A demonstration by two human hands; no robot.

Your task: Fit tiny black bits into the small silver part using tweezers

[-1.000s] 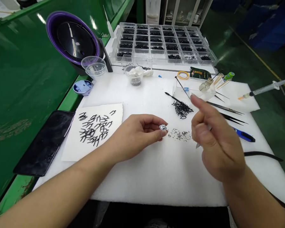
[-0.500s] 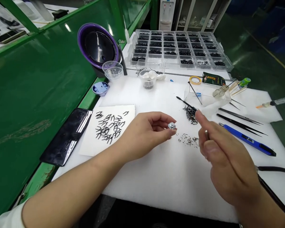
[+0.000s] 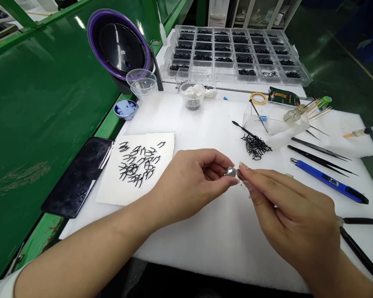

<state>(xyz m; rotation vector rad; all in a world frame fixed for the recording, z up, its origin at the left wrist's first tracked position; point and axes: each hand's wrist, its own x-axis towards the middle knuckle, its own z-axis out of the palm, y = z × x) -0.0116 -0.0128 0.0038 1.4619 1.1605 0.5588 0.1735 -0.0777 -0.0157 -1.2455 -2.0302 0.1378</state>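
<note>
My left hand [image 3: 202, 176] pinches a small silver metal piece [image 3: 231, 171] between thumb and fingertips, above the white foam sheet [image 3: 202, 240]. Close against it, my right hand [image 3: 282, 203] is closed on a small dark-grey metal part [image 3: 240, 174], mostly hidden by the fingers; its kind cannot be made out. The two parts meet or nearly meet. Beyond my right hand lies a pile of short bent black pieces [image 3: 256, 145]. Left of my left hand, many forked black pieces [image 3: 139, 159] are spread on a square of white card [image 3: 112, 194].
A clear compartment box [image 3: 202, 64] of black pieces stands at the back. On the right lie a blue pen-shaped tool [image 3: 329, 181], black tweezers [image 3: 320, 159] and black-handled pliers [image 3: 360, 248]. A phone [image 3: 77, 178], a purple-rimmed black device [image 3: 121, 45] and plastic cups [image 3: 143, 85] are left.
My right hand has turned and moved left, bringing its metal part up to the silver piece. My left hand has shifted slightly right, still holding the piece. The camera view has tilted down a little.
</note>
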